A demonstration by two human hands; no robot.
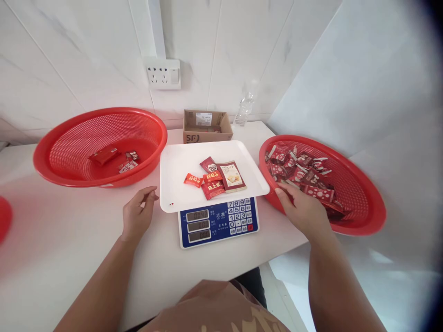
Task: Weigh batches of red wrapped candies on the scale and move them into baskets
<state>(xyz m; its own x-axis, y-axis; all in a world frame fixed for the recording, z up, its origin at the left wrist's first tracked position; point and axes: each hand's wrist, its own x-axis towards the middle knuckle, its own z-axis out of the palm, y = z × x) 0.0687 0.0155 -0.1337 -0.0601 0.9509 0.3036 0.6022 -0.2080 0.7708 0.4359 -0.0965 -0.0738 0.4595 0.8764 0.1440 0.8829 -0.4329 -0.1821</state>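
Watching from afar, I saw wrapped snack packets (232,177) lying on a white tray (180,161) atop the digital price scale (221,229). Left of the scale, the left hand (137,214) curled narrow, thumb close to forefinger; right of it, the right hand (303,211) overlapped a red mesh basket (360,193), its grip one I couldn't tell.

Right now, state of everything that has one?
Blue digital scale: on, showing digits
White rectangular tray: holding wrapped snacks
Left red mesh basket: few packets
Right red mesh basket: many packets
Brown cardboard box: open
Clear plastic bottle: upright
White wall socket: nothing plugged in
Left hand: loosely curled
Right hand: at right basket's rim
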